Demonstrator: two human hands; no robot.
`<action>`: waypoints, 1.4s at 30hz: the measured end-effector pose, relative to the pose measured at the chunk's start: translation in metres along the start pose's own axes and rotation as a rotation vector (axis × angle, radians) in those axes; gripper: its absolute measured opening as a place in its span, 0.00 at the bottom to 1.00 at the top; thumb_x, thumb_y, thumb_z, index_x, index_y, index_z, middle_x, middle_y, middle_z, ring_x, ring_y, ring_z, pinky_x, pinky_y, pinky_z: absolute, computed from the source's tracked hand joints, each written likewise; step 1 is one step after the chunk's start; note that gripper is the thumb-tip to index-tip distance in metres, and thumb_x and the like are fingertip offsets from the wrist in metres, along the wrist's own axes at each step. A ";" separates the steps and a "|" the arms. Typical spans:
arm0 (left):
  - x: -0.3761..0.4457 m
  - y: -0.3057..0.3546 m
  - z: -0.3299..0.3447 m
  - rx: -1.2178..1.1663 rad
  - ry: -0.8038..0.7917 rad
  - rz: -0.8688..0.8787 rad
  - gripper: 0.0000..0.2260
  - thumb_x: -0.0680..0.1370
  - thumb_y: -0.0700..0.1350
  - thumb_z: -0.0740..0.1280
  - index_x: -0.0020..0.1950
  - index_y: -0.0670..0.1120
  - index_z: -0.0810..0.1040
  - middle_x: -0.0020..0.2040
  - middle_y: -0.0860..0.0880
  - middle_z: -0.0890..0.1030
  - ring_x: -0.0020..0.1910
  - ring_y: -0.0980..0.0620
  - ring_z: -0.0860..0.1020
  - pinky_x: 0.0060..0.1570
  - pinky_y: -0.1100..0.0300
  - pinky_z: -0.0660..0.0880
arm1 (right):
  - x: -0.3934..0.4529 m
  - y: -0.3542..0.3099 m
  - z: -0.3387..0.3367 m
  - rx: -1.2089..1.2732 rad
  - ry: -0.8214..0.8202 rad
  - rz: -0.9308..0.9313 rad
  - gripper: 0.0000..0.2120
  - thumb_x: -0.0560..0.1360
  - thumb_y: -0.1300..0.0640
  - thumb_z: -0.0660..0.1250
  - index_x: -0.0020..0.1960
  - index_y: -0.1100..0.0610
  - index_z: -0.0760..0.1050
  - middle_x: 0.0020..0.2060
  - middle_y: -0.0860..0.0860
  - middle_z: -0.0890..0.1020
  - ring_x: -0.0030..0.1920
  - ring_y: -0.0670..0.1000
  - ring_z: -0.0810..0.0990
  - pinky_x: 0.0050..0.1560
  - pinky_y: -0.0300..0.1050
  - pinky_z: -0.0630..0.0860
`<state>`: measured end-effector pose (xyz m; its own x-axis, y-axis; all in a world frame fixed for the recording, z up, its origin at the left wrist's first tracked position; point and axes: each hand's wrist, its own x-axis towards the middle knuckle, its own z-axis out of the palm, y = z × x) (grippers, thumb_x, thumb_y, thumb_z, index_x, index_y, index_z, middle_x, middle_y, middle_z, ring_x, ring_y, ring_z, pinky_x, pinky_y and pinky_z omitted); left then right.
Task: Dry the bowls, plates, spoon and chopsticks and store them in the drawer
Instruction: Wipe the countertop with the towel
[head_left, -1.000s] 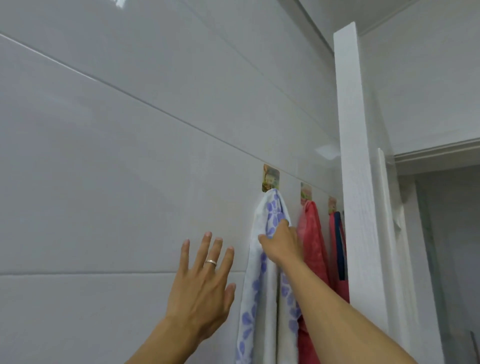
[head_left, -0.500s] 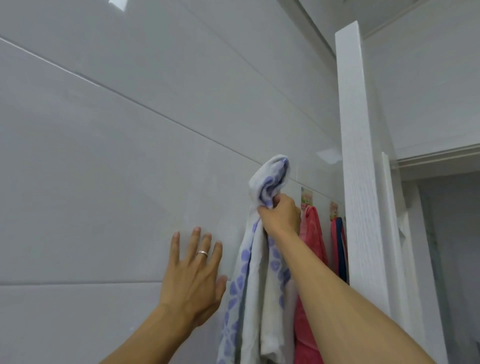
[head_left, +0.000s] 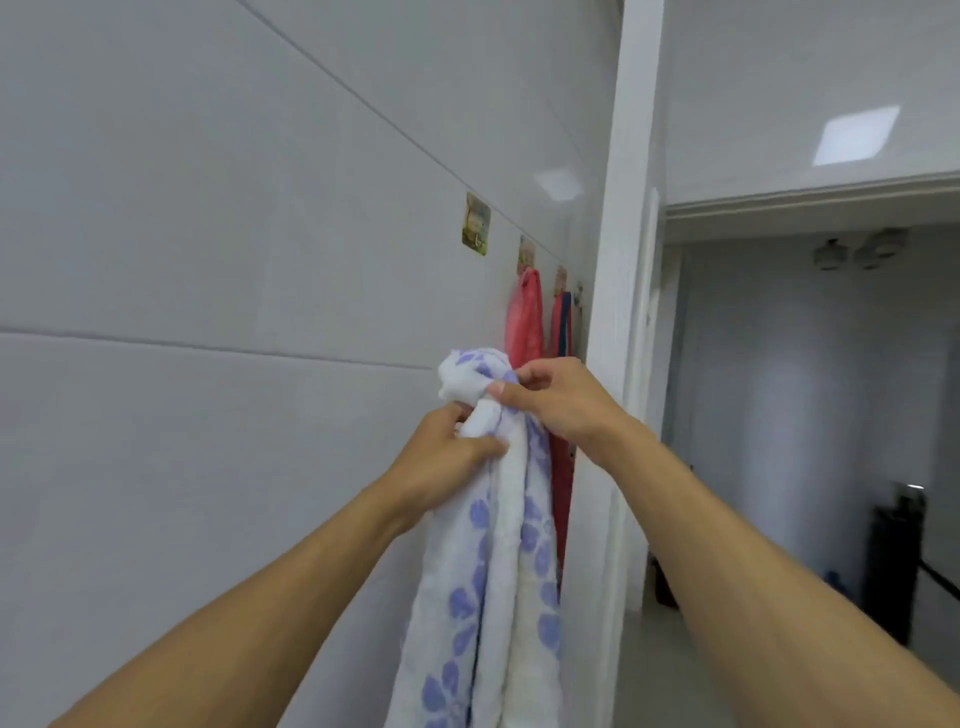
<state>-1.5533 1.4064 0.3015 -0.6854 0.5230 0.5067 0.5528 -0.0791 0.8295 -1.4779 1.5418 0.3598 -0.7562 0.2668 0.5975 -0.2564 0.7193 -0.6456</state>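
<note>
No readable text, number or brand is seen anywhere. A small printed picture is carried on each square adhesive wall hook (head_left: 476, 224), but it is too blurred for any lettering to be made out. Only a purple flower pattern, no writing, is shown on the white towel (head_left: 498, 571).

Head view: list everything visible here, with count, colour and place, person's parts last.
Towel: one, white with purple flowers, off its hook, held in front of the wall.
Hooks: three seen clearly, gold-brown stickers in a row on the wall; nearest one bare. A fourth by the frame is unclear.
Red cloth: one, hanging from the second hook.
Red-and-blue cloth: one, on the third hook.
Wall: white tiles, left.
Door frame: one, white, right of hooks.
Left hand: grips the towel lower down.
Right hand: pinches the towel's top.
</note>
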 end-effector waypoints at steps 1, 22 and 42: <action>-0.011 0.002 0.005 -0.052 -0.005 -0.016 0.08 0.73 0.40 0.72 0.51 0.45 0.78 0.48 0.47 0.84 0.46 0.50 0.82 0.49 0.54 0.79 | -0.020 -0.005 0.000 -0.045 0.010 0.039 0.14 0.77 0.51 0.72 0.48 0.64 0.81 0.36 0.50 0.79 0.35 0.42 0.75 0.36 0.33 0.72; -0.344 0.123 0.207 -0.545 -0.511 -0.334 0.21 0.81 0.42 0.62 0.74 0.46 0.67 0.63 0.45 0.77 0.58 0.44 0.77 0.60 0.49 0.76 | -0.560 -0.111 -0.092 -0.047 0.596 0.826 0.09 0.79 0.56 0.69 0.40 0.53 0.76 0.34 0.46 0.78 0.36 0.46 0.75 0.44 0.43 0.73; -0.864 0.409 0.181 -1.071 -1.755 -0.679 0.20 0.77 0.55 0.70 0.46 0.36 0.83 0.47 0.37 0.85 0.49 0.42 0.83 0.56 0.48 0.77 | -1.017 -0.528 -0.053 -0.110 1.510 0.999 0.13 0.79 0.48 0.66 0.59 0.55 0.74 0.54 0.54 0.81 0.37 0.57 0.82 0.40 0.49 0.79</action>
<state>-0.6493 1.0758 0.1600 0.7575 0.6529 -0.0019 -0.3559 0.4154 0.8372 -0.5417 0.9251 0.1183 0.5691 0.8212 -0.0416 -0.0140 -0.0408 -0.9991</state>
